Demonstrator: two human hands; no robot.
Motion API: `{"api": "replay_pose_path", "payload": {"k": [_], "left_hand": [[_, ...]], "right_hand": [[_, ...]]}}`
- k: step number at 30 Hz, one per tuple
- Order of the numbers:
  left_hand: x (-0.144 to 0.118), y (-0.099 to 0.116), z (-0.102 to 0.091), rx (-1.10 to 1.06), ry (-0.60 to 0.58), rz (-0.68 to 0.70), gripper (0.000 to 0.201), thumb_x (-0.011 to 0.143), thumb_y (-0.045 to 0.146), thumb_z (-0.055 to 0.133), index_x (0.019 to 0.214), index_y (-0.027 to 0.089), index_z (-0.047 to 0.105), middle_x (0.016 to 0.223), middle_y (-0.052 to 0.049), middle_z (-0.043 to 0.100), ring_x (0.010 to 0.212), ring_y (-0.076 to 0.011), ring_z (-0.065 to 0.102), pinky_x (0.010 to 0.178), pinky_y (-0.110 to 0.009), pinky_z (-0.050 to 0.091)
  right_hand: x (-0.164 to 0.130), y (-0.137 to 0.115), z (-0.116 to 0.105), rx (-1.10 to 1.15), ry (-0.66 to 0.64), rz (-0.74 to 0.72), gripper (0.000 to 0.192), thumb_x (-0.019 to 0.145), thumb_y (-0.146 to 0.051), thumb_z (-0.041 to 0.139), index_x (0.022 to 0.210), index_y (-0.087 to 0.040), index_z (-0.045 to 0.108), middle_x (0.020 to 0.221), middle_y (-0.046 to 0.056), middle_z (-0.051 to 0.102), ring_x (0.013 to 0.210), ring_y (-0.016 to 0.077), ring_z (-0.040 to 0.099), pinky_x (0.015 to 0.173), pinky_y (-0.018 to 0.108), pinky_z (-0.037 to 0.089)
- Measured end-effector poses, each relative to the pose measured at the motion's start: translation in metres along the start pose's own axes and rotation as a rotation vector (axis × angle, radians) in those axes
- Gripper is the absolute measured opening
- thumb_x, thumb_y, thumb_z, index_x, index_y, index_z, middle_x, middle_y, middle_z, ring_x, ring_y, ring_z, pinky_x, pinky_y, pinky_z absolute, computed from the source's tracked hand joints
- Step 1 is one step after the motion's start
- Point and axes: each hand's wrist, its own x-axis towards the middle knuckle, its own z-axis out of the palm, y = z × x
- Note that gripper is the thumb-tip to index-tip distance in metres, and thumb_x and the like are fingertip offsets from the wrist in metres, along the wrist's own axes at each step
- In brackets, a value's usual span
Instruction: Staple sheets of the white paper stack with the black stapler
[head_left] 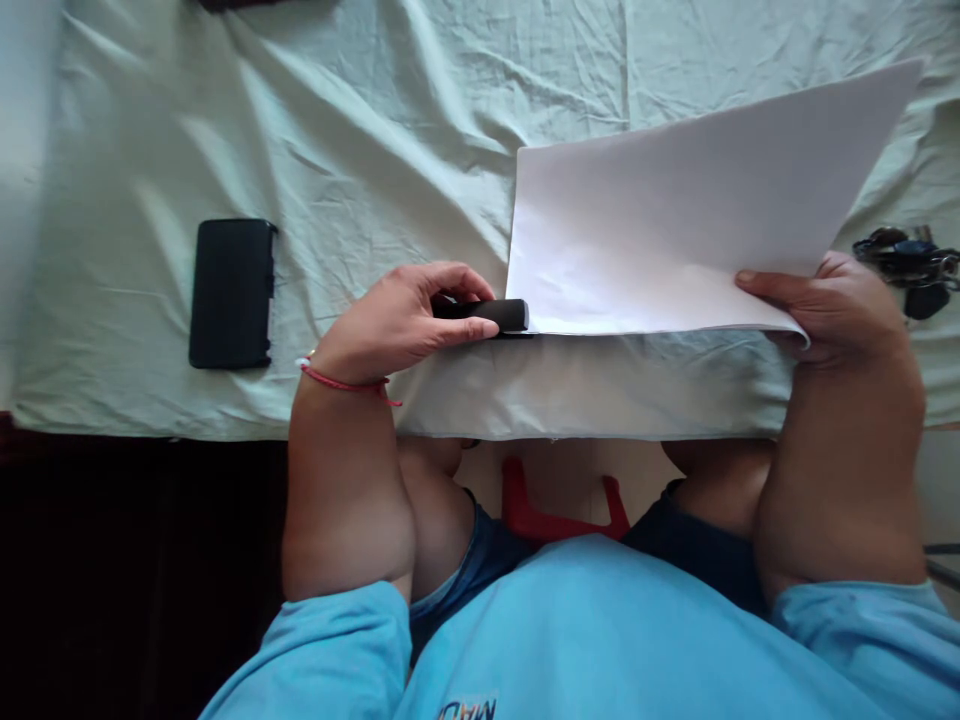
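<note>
My left hand [420, 315] is closed around a black stapler [513, 315], thumb and fingers on its two long sides. The stapler's front end sits over the near left corner of some white paper sheets [645, 230]. At the right end of the sheets, my right hand [847, 305] grips their near edge, thumb on top and the other fingers underneath, mostly hidden. The paper bends up slightly at that hand, and its far right corner rises off the cloth. How many sheets there are I cannot tell.
A black rectangular case [232, 293] lies at the left on the pale green tablecloth [360, 160]. A bunch of keys [911, 265] is at the right, beyond my right hand. The table's near edge runs just in front of my body, above a red stool [555, 520].
</note>
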Motion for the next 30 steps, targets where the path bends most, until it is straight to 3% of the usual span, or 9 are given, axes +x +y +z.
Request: {"api": "replay_pose_path", "payload": {"k": [4, 9, 16, 21, 25, 27, 30], "left_hand": [[0.000, 0.000, 0.001, -0.011, 0.025, -0.003, 0.028, 0.088, 0.048, 0.092, 0.103, 0.025, 0.091, 0.104, -0.007, 0.084, 0.100, -0.0256, 0.076, 0.091, -0.036, 0.059], [0.003, 0.004, 0.004, 0.061, 0.044, -0.026, 0.023, 0.086, 0.046, 0.090, 0.096, 0.025, 0.089, 0.102, -0.006, 0.081, 0.095, -0.0254, 0.074, 0.085, -0.036, 0.056], [0.012, 0.012, 0.008, 0.211, -0.015, 0.024, 0.016, 0.088, 0.040, 0.084, 0.090, 0.024, 0.081, 0.100, -0.005, 0.077, 0.102, -0.0269, 0.071, 0.095, -0.038, 0.053], [0.010, 0.015, 0.004, 0.129, -0.137, 0.016, 0.022, 0.085, 0.046, 0.087, 0.090, 0.025, 0.082, 0.094, -0.003, 0.079, 0.094, -0.0248, 0.072, 0.085, -0.034, 0.052], [0.005, 0.016, -0.001, 0.086, -0.195, -0.021, 0.030, 0.085, 0.055, 0.088, 0.088, 0.026, 0.085, 0.084, -0.003, 0.078, 0.083, -0.0232, 0.069, 0.075, -0.033, 0.050], [0.005, 0.013, 0.000, 0.072, -0.137, -0.033, 0.038, 0.090, 0.062, 0.084, 0.083, 0.025, 0.083, 0.082, -0.004, 0.076, 0.080, -0.0225, 0.067, 0.073, -0.034, 0.050], [0.013, 0.005, 0.006, -0.001, 0.122, -0.068, 0.043, 0.099, 0.066, 0.080, 0.090, 0.024, 0.080, 0.086, -0.005, 0.076, 0.083, -0.0226, 0.068, 0.076, -0.035, 0.054]], "right_hand": [[0.006, 0.006, -0.005, -0.019, -0.004, -0.012, 0.023, 0.062, -0.009, 0.092, 0.083, -0.015, 0.084, 0.083, 0.007, 0.078, 0.058, 0.0125, 0.058, 0.036, 0.019, 0.038], [0.011, 0.010, -0.009, 0.008, -0.026, -0.041, 0.031, 0.058, -0.012, 0.096, 0.087, -0.018, 0.088, 0.094, 0.007, 0.084, 0.070, 0.0148, 0.068, 0.046, 0.019, 0.052], [0.010, 0.010, -0.006, 0.047, 0.002, -0.061, 0.028, 0.062, -0.008, 0.095, 0.088, -0.018, 0.090, 0.107, 0.008, 0.089, 0.085, 0.0157, 0.078, 0.069, 0.021, 0.066], [0.013, 0.013, -0.004, 0.095, 0.024, -0.114, 0.031, 0.059, -0.013, 0.102, 0.087, -0.019, 0.089, 0.105, 0.009, 0.088, 0.083, 0.0170, 0.077, 0.069, 0.026, 0.067], [0.015, 0.007, 0.002, 0.170, 0.060, -0.149, 0.031, 0.059, -0.006, 0.097, 0.085, -0.019, 0.087, 0.104, 0.008, 0.088, 0.084, 0.0172, 0.078, 0.073, 0.028, 0.069], [0.016, 0.005, 0.006, 0.221, 0.055, -0.147, 0.030, 0.060, -0.003, 0.092, 0.086, -0.017, 0.087, 0.104, 0.007, 0.088, 0.086, 0.0164, 0.078, 0.077, 0.027, 0.069], [0.018, 0.002, 0.014, 0.274, 0.037, -0.152, 0.029, 0.061, -0.003, 0.089, 0.086, -0.015, 0.085, 0.103, 0.007, 0.087, 0.089, 0.0184, 0.080, 0.079, 0.029, 0.071]]}}
